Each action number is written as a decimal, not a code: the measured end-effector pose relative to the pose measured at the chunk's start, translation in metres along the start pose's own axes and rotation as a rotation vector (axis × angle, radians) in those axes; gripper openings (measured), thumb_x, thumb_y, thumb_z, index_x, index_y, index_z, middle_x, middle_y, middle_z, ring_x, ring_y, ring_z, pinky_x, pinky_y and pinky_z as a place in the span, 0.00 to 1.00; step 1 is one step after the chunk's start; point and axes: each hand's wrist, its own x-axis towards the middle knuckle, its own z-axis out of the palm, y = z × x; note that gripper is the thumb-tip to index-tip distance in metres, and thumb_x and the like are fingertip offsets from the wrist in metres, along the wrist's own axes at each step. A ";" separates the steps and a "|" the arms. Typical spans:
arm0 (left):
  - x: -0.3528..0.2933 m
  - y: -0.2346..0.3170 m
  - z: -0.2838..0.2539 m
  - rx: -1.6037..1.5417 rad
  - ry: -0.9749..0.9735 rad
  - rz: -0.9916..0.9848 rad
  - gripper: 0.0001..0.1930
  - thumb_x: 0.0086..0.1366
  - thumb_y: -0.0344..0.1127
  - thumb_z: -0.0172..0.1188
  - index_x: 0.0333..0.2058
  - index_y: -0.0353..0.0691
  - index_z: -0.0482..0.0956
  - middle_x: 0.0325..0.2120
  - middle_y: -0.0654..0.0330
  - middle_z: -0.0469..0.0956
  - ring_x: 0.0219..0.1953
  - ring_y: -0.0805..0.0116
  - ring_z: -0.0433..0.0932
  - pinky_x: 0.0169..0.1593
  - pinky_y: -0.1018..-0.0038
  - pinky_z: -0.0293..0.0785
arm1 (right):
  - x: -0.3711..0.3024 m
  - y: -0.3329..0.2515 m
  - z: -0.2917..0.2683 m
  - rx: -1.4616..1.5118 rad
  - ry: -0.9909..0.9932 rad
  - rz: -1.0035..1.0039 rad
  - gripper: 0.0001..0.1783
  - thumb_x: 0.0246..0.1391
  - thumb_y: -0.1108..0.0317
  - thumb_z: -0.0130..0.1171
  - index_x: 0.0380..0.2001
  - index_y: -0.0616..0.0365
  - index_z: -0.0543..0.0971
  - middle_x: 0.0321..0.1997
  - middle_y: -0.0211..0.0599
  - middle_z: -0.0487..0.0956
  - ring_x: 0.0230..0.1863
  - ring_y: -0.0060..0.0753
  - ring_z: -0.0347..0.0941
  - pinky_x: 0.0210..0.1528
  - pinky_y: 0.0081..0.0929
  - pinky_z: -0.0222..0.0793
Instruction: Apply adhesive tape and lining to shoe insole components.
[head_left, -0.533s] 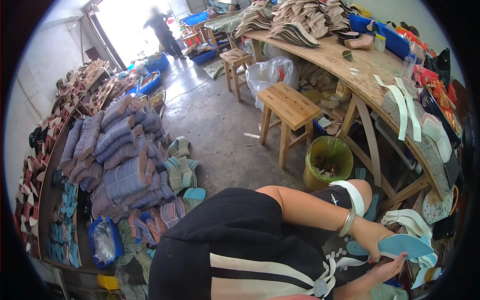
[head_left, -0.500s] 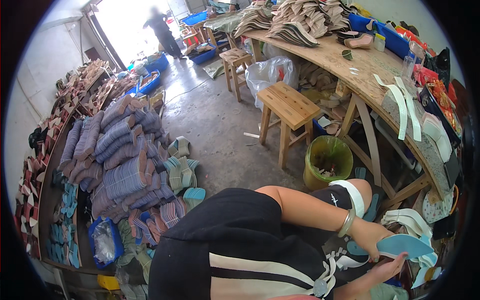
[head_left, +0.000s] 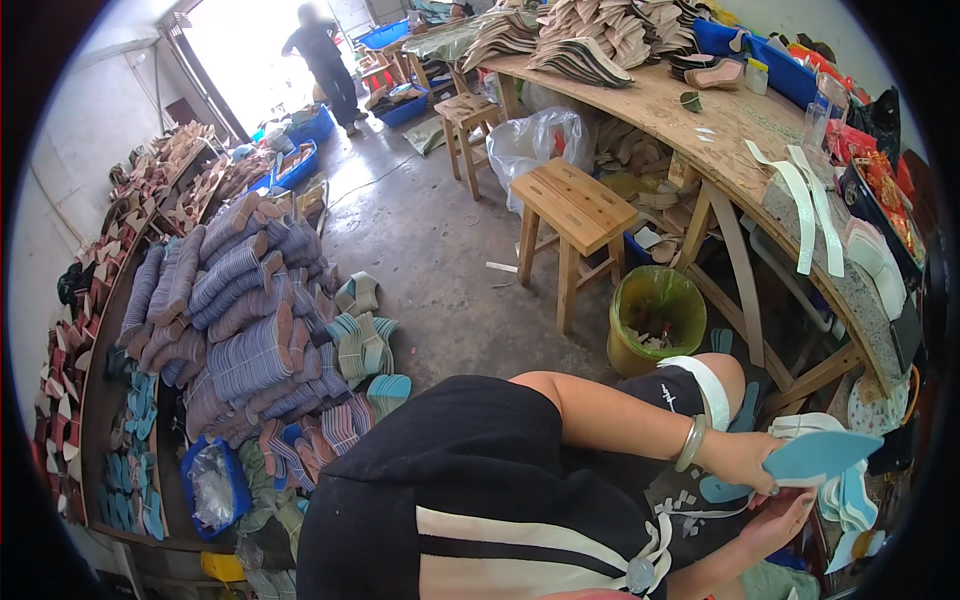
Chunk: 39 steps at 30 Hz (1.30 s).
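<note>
My left hand (head_left: 738,460), a pale bangle on its wrist, grips a light-blue shoe insole (head_left: 822,455) at the lower right, held flat and pointing right. My right hand (head_left: 778,522) is just below it. Its fingertips curl up toward a white edge under the insole, and what it grips is unclear. A stack of blue and white insoles (head_left: 850,500) lies right of both hands. Small white scraps (head_left: 685,500) lie on my dark lap.
A yellow-green bin (head_left: 655,320) and a wooden stool (head_left: 575,215) stand ahead. A long wooden workbench (head_left: 700,130) carries piles of soles. Stacks of blue-grey soles (head_left: 245,320) and shelves fill the left. A person (head_left: 322,60) stands in the far doorway.
</note>
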 end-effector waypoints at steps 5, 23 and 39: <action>0.004 0.012 -0.009 -0.075 0.165 0.090 0.14 0.56 0.21 0.53 0.42 0.32 0.68 0.28 0.58 0.75 0.26 0.70 0.77 0.33 0.74 0.76 | 0.001 0.004 0.026 -0.036 -0.104 -0.016 0.30 0.64 0.54 0.47 0.58 0.67 0.63 0.48 0.37 0.70 0.42 0.23 0.65 0.45 0.19 0.59; -0.006 0.033 -0.012 0.049 0.241 0.142 0.12 0.59 0.23 0.53 0.42 0.33 0.68 0.27 0.60 0.76 0.27 0.73 0.77 0.36 0.74 0.76 | -0.001 0.022 0.016 -0.006 -0.162 0.163 0.14 0.59 0.68 0.54 0.44 0.67 0.75 0.39 0.31 0.77 0.38 0.17 0.69 0.41 0.15 0.63; -0.008 0.036 -0.001 -0.028 0.290 0.255 0.03 0.63 0.28 0.53 0.33 0.34 0.70 0.24 0.62 0.74 0.26 0.73 0.75 0.35 0.76 0.74 | -0.021 -0.014 0.057 -0.306 0.040 0.013 0.13 0.58 0.72 0.53 0.42 0.72 0.76 0.36 0.31 0.74 0.40 0.21 0.69 0.45 0.17 0.63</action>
